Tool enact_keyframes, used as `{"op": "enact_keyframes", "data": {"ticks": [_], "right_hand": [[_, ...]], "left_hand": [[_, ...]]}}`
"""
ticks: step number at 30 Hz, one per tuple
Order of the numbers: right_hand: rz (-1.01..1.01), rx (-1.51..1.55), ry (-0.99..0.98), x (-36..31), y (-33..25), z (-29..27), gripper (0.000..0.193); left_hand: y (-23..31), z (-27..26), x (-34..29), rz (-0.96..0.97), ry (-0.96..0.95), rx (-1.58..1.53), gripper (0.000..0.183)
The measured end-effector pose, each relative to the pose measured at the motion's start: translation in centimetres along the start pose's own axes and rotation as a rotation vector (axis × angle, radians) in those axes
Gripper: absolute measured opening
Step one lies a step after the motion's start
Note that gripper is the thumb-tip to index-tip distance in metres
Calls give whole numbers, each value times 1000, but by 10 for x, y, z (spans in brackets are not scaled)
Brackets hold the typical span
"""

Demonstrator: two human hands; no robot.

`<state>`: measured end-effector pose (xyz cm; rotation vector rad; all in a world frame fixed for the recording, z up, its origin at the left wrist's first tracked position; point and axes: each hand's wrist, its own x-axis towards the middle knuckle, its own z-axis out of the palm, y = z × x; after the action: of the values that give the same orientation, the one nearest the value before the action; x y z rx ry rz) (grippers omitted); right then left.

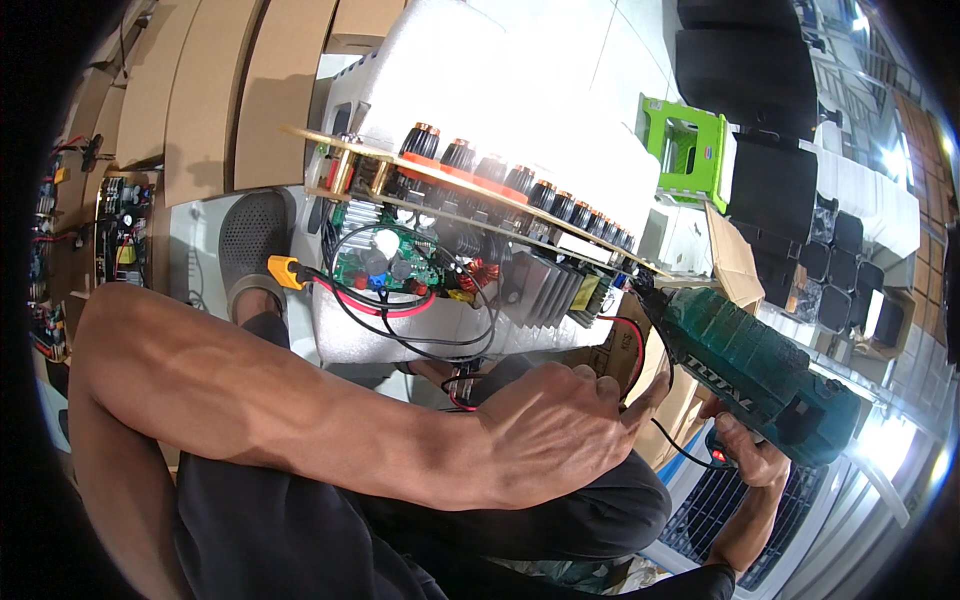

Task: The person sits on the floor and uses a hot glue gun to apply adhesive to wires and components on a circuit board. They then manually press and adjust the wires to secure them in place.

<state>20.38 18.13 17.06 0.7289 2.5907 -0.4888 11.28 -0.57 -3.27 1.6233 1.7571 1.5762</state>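
Head: green drill (750, 350); right hand (752, 455) (fingers round it).

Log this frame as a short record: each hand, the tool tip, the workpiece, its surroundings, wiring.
Right hand: grips green power tool by its handle
Left hand: fingers partly curled, near red wire; contact unclear
Tool tip: at the workpiece's right end; contact unclear
Workpiece: stacked circuit-board assembly
Surroundings: white foam, green stool
Wiring: yellow connector on cables, left of picture centre
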Motion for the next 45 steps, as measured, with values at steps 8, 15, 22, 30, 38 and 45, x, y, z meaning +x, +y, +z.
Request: {"op": "enact_keyframes", "data": {"ticks": [8,15,22,30,38,45], "right_hand": [[-166,-83,-6,0,15,0,24],[-209,-134,0,0,20,0,27],[-295,-216,-3,4,22,-1,28],[-211,-152,10,4,17,1,24],[-110,-31,10,-3,17,0,25],[-58,-5,29,0,12,1,26]], "left_hand": [[1,-1,1,-18,16,-41,62],[1,-2,1,-13,-4,-19,59],[1,-4,0,9,6,33,62],[0,-3,-1,24,-21,-1,63],[0,-4,-1,19,4,20,62],[0,-5,0,33,-21,14,59]]}}
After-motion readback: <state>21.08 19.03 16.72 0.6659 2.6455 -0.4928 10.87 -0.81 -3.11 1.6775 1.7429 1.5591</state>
